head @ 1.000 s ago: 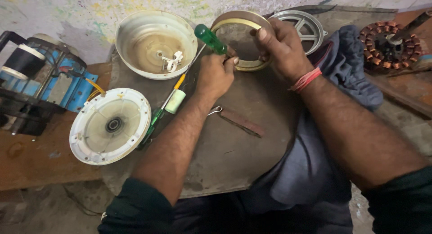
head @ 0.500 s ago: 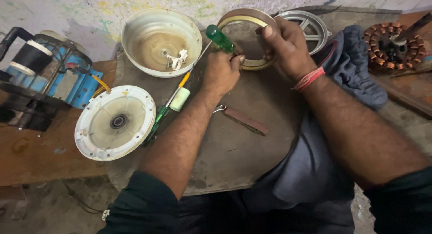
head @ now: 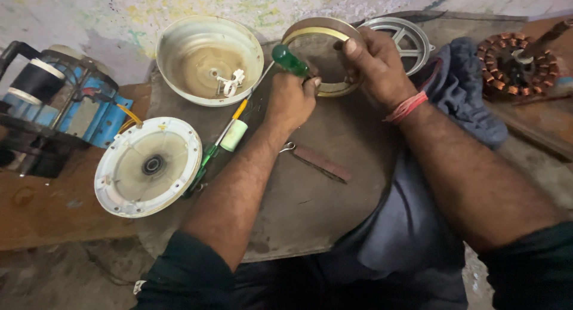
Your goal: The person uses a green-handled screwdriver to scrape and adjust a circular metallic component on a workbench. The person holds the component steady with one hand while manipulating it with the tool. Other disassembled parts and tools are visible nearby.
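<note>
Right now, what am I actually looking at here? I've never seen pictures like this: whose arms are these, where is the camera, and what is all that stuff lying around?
There is no machine here: the view comes from a camera worn on a person's head, looking down at their own two bare hands over a round grey work surface.

The left hand grips a screwdriver with a green handle. The right hand, with a red thread at the wrist, holds a metal ring with a brass-coloured rim.

Around them lie a dished metal cover with small white wires inside, a white round plate with a bearing at its centre, a second screwdriver, a flat dark strip, a spoked metal part, a blue-grey cloth, a copper-wound ring of coils and a blue device with cables.
</note>
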